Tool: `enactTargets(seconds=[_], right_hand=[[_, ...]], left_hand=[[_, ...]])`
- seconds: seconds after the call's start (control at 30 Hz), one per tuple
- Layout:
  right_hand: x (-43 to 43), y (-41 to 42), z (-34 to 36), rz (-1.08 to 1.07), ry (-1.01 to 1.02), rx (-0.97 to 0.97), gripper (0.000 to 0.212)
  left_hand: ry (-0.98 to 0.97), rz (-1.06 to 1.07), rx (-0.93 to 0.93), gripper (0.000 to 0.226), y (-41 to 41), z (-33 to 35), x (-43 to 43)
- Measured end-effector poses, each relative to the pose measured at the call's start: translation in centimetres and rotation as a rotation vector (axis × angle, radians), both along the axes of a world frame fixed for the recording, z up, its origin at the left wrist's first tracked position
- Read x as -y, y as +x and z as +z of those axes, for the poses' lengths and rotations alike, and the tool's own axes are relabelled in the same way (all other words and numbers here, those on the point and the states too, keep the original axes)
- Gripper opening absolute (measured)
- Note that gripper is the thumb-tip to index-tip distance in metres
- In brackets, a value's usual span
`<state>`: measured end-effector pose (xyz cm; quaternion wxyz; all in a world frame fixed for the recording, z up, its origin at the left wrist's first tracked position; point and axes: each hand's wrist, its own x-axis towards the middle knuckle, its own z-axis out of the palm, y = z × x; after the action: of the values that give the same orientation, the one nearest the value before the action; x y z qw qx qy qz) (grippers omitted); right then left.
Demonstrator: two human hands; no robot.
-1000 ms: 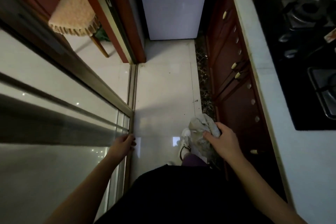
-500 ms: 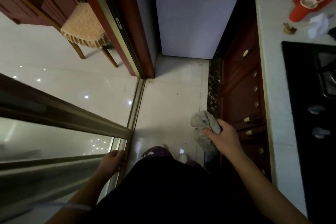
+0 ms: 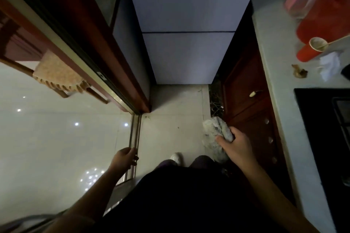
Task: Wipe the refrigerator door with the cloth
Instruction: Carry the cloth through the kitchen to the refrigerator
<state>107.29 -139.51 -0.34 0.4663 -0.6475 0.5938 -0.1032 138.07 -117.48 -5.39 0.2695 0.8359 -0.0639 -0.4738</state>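
Note:
A white refrigerator [image 3: 186, 24] stands straight ahead at the end of a narrow kitchen aisle, its two doors closed and split by a thin seam. My right hand [image 3: 235, 145] grips a crumpled grey cloth [image 3: 214, 134], which hangs down beside the cabinet fronts, well short of the refrigerator. My left hand [image 3: 124, 159] is low on the left with its fingers curled at the floor track of the sliding door; it carries nothing.
Red-brown cabinets [image 3: 246, 100] and a pale counter [image 3: 272, 73] line the right side, with a red container [image 3: 325, 21], a ladle [image 3: 319, 43] and a black stove [image 3: 327, 128] on top. A sliding door frame [image 3: 106, 73] borders the left; beyond it stands a cushioned chair [image 3: 56, 73].
I have walked toward the refrigerator, which now fills more of the view. My left hand has left the glass door's edge. My right hand still holds the cloth.

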Motion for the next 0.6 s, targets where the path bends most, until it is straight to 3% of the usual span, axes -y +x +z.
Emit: enactTargets(seconds=[0.3, 0.6], right_hand=[[12.4, 5.3, -2.0, -0.09, 0.068, -0.009, 0.023], [27.5, 16.1, -1.2, 0.174, 0.066, 0.019, 0.022]], left_hand=[[-0.058, -0.097, 0.042, 0.029, 7.3, 0.9, 16.2], [-0.008, 0.083, 0.072, 0.029, 12.0, 1.8, 25.1]])
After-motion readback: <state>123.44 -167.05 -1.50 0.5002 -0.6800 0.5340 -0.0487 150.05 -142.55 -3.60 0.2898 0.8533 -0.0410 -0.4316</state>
